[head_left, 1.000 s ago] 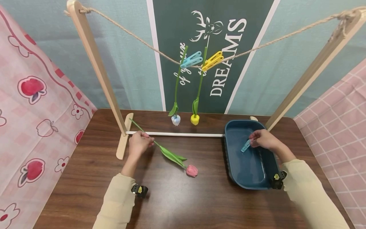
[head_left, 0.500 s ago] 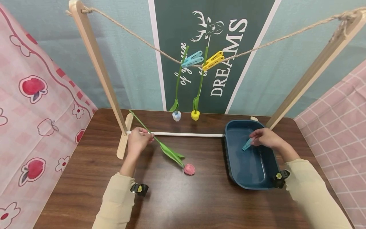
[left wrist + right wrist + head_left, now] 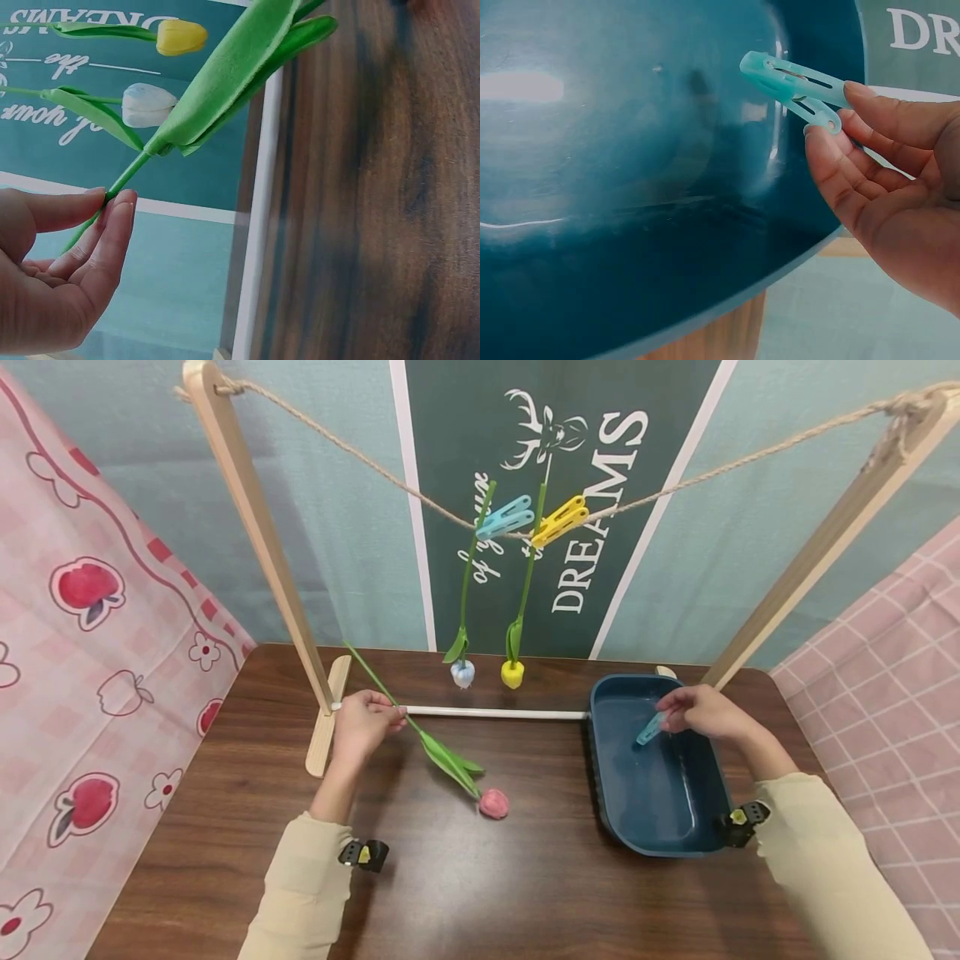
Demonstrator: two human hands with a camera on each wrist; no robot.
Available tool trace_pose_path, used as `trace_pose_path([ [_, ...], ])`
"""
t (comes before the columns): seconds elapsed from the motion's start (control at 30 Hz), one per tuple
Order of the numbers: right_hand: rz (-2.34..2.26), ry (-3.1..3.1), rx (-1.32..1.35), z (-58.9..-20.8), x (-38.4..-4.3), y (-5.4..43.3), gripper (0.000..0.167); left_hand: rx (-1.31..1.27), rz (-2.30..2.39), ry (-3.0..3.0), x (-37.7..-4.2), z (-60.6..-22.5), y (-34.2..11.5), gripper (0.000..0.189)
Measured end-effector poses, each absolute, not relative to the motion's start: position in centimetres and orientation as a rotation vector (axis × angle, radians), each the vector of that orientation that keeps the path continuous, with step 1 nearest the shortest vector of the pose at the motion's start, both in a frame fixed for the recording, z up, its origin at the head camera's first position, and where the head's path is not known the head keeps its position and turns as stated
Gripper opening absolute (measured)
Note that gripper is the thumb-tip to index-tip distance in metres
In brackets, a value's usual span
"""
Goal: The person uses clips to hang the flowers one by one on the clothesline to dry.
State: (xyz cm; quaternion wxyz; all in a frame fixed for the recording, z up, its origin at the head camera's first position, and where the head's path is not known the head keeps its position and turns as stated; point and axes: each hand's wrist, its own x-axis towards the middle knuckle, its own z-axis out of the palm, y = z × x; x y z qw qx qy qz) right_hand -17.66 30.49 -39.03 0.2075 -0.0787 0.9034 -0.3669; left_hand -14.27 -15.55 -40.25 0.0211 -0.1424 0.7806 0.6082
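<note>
My left hand [image 3: 366,727] pinches the green stem of a pink artificial tulip [image 3: 493,803] between thumb and fingers, the bloom pointing down to the right. In the left wrist view its long green leaves [image 3: 232,75] fan out above the fingertips. Over the blue basin [image 3: 600,777], my right hand [image 3: 701,714] holds a light blue clothespin [image 3: 649,729] by its handle ends, jaws pointing away from the fingers. On the rope [image 3: 360,453] hang a white-blue tulip [image 3: 462,674] under a blue clothespin [image 3: 506,517] and a yellow tulip [image 3: 512,674] under a yellow clothespin [image 3: 560,522].
Two wooden posts [image 3: 258,535] carry the rope, which sags in the middle. A white rod [image 3: 487,713] runs low between them, its right end meeting the basin's edge. Pink patterned cloth [image 3: 90,693] flanks the brown wooden table [image 3: 450,893].
The pink tulip's bloom has shifted slightly left and up with my left hand. My right hand has risen a little with the light blue clothespin.
</note>
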Motion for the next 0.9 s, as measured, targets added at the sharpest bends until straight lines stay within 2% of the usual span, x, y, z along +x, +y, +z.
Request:
trace_pose_path([
  [0.37,-1.071,2.54,-0.251,-37.4,-17.7,29.9,0.025,-0.368,1.951,2.402,-14.2,-38.7,-15.4,0.014],
  [0.9,-1.031,2.614,-0.231,-35.3,-17.3,29.7,0.029,-0.219,1.908,2.507,-13.9,-36.4,-14.6,0.013],
])
